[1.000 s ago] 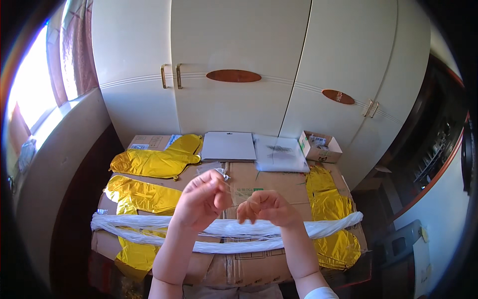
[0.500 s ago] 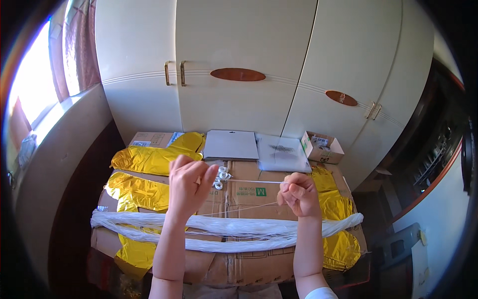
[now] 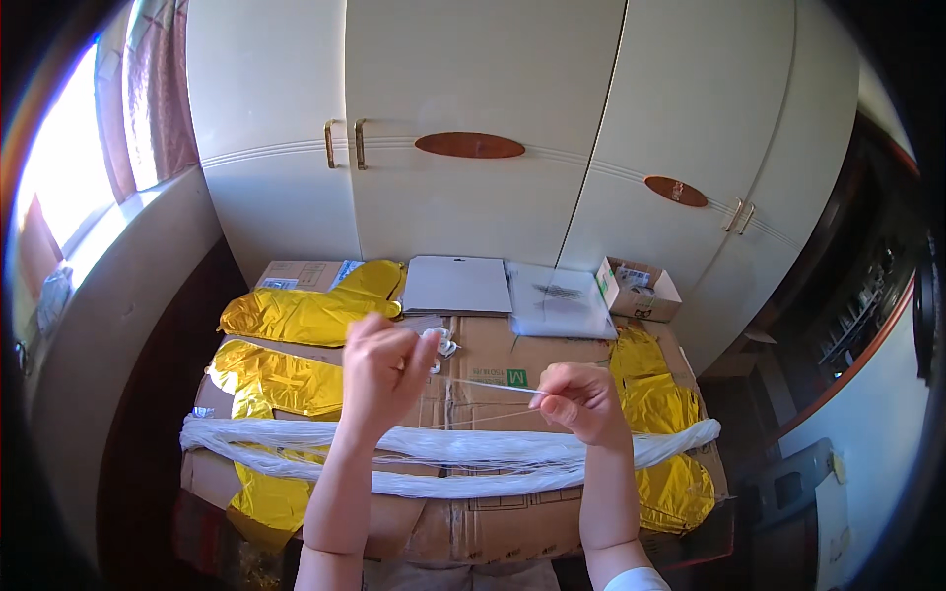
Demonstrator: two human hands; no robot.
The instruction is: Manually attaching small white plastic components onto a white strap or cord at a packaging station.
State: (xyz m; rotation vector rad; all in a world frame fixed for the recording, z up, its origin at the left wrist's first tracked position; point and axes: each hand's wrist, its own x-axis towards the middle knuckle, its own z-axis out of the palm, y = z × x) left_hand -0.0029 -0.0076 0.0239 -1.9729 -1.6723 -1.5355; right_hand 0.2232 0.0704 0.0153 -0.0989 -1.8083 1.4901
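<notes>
Right hand (image 3: 583, 402): thumb and fingertips pinched on white string (image 3: 493, 385). Left hand (image 3: 382, 372): curled into fist, string seemingly caught inside. String spanned gap between hands, above cardboard (image 3: 532, 527). Versus half-second earlier, right hand sat lower, hands closer; probably pull eased, string still being worked. Below: white hank (image 3: 493, 484) across cardboard. Beyond: white rings (image 3: 445, 345); gold foil pieces (image 3: 291, 384) flanking.

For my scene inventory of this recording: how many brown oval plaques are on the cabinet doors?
2. The left oval plaque is on the wide middle door; the right oval plaque is on the next door rightward. Neither looks hidden.
</notes>
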